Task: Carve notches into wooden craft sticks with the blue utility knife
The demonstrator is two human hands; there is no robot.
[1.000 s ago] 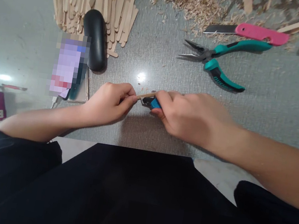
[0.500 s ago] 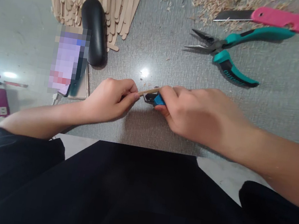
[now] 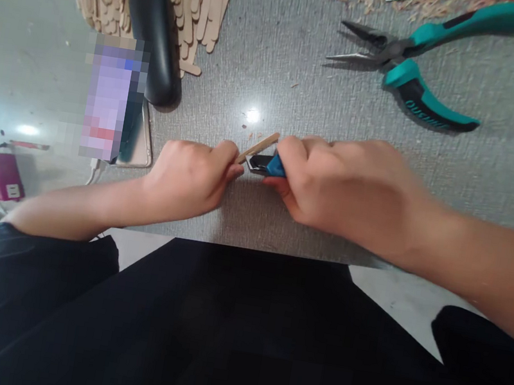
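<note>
A: What changed in the last second?

B: Stick angle. The wooden stick point(image 3: 259, 146) had sat near level between the hands. Now its free end was tipped up to the far right, past the right hand's point(image 3: 345, 187) fingertips.

A: Grips?

B: The left hand point(image 3: 188, 178) was clenched, thumb and forefinger pinching the stick's near end. The right hand was wrapped round the blue cutter point(image 3: 273, 166), with only its nose showing, right under the stick. Contact couldn't be confirmed.

A: Location?

B: Low over the grey table point(image 3: 277, 65), near its front edge, hands almost touching.

A: The pliers point(image 3: 416, 81) and black case point(image 3: 152, 39) looked shifted.

B: Camera tilt. Both sat higher in frame, same spacing, untouched.

A: Meaning?

B: The stick was in one piece, so the cut looked underway, not finished. The steeper angle suggested it was bearing against the blade.
</note>
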